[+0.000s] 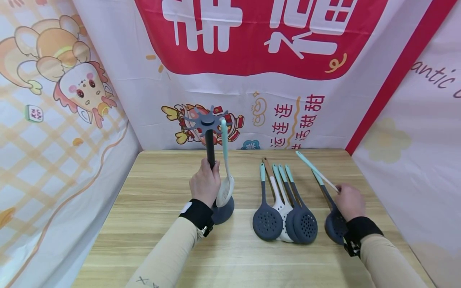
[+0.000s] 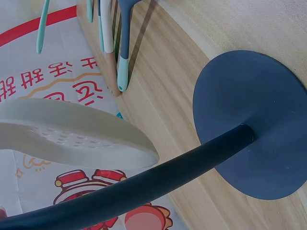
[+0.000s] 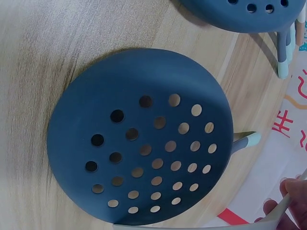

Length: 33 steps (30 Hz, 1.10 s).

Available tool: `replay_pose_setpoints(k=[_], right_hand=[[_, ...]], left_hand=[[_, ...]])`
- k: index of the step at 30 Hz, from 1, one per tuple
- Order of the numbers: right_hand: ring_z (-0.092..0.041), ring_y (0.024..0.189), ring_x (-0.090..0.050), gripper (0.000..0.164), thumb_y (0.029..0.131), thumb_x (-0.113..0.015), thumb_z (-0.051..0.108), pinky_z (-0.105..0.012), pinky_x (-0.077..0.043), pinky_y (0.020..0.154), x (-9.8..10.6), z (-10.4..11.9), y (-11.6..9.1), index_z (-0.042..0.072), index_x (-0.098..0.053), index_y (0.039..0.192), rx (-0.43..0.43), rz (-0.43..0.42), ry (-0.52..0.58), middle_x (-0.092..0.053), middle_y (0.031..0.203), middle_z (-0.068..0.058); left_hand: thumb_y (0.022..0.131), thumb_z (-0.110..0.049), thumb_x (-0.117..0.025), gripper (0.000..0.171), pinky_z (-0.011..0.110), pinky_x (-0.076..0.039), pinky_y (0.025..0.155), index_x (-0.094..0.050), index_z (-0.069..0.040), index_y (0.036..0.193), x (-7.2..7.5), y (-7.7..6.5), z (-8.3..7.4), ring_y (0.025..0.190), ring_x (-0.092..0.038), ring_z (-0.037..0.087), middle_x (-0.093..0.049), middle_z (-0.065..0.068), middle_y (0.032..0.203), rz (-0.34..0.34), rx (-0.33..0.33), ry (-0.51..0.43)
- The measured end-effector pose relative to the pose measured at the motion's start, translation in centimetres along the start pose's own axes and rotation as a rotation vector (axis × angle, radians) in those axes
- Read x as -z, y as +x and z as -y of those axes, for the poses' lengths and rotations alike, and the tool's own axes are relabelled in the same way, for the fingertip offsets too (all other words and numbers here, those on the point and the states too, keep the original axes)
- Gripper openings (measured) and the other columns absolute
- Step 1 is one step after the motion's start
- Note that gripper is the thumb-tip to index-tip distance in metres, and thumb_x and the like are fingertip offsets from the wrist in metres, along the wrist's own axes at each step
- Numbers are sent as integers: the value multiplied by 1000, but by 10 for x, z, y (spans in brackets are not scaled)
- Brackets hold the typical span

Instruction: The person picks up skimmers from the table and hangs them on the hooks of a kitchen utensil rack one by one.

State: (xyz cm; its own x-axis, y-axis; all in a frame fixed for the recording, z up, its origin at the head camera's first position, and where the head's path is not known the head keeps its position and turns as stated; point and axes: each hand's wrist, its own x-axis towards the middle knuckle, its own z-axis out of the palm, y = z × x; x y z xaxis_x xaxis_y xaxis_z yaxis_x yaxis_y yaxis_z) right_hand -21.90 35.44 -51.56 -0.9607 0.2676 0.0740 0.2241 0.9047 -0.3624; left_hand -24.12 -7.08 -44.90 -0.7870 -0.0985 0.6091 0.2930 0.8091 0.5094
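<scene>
My left hand [image 1: 206, 183] grips the dark pole of a utensil stand [image 1: 224, 214], which has a round base and a ring of hooks on top. Hanging from one hook, a white skimmer [image 1: 226, 193] with a mint handle reaches down beside that hand. At the right, my right hand [image 1: 351, 201] pinches a white utensil [image 1: 307, 161] by its mint-ended handle; its head is mostly hidden, with only a pale edge along the bottom of the right wrist view. Beneath it, a dark blue skimmer [image 3: 129, 86] lies on the table.
Between the hands, several slotted and perforated utensils lie in a row, including a dark blue skimmer [image 1: 267, 223] and a white one with a brown-ended handle [image 1: 268, 166]. The wooden table [image 1: 158, 200] meets a printed cloth backdrop [image 1: 151, 132] behind.
</scene>
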Motion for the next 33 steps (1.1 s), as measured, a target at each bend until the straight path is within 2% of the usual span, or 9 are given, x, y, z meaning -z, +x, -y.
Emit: replay_pose_setpoints(k=[10, 21, 33], right_hand=[[-40, 85, -61, 32, 80, -57, -4, -50, -48, 70, -2, 4, 2, -8, -66, 110, 70, -41, 5, -66, 96, -25], [-37, 86, -60, 31, 85, -57, -4, -46, -47, 68, 1, 15, 2, -7, -65, 115, 21, -19, -16, -65, 99, -24], [-38, 93, -62, 31, 88, -57, -3, -47, -49, 69, 4, 32, 4, -4, -65, 118, 40, -34, -31, -66, 106, -24]], left_hand=[[103, -25, -54, 23, 43, -47, 44, -52, -3, 104, 0, 0, 1, 53, -64, 34, -64, 13, 69, -3, -4, 3], [103, -25, -54, 22, 42, -46, 43, -52, -3, 103, 0, 0, 0, 53, -63, 33, -64, 12, 69, -9, -6, -6], [103, -25, -54, 22, 42, -46, 43, -51, -3, 104, 0, 1, 1, 53, -63, 33, -64, 12, 69, -1, -10, -6]])
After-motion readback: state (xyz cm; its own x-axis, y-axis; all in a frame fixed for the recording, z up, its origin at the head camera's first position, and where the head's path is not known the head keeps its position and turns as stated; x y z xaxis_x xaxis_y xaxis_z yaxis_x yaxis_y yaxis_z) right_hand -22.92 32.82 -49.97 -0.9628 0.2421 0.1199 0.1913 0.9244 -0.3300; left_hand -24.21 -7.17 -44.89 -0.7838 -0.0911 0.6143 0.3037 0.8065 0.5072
